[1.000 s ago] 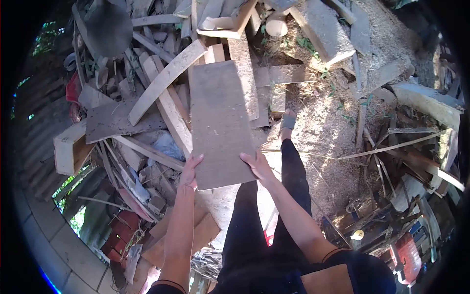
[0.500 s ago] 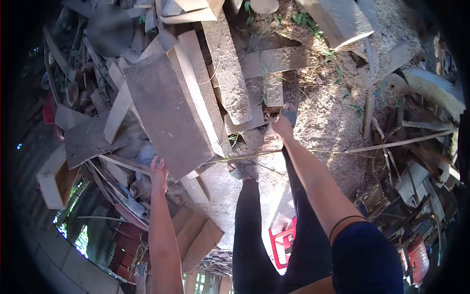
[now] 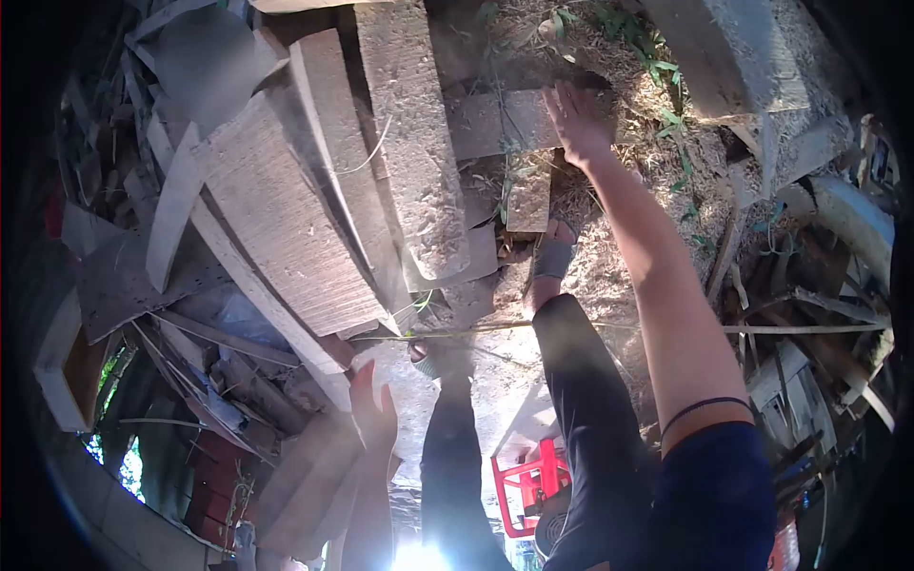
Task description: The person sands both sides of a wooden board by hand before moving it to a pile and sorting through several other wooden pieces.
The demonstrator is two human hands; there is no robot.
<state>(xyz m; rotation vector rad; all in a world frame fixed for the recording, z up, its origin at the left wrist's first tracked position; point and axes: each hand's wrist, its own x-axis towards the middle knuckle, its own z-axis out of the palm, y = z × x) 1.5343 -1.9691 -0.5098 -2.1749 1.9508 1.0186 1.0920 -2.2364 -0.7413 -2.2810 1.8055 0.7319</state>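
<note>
My left hand [image 3: 374,411] is raised with its fingers apart and holds nothing. Just above its fingertips is the lower end of a thick, ridged wooden plank [image 3: 286,209]. My right hand [image 3: 577,124] reaches forward, palm down with fingers stretched out, at the right end of a short flat board [image 3: 490,124]. Below that board, a narrow wood piece [image 3: 529,195] points toward my sandalled foot [image 3: 552,255]. A long rough plank [image 3: 411,143], dusted with sawdust, lies between my two hands' sides of the pile.
Scrap wood is heaped at the left, with a dark panel [image 3: 133,281] on it. Sawdust covers the ground [image 3: 638,257]. A thin stick [image 3: 800,329] crosses at the right. A red plastic stool [image 3: 533,485] is by my legs, and a large beam [image 3: 733,57] lies upper right.
The dark flat board beside my left hand has gone from the top of the planks, exposing the ridged plank. My left hand moved right and down; my right hand moved forward from near my foot.
</note>
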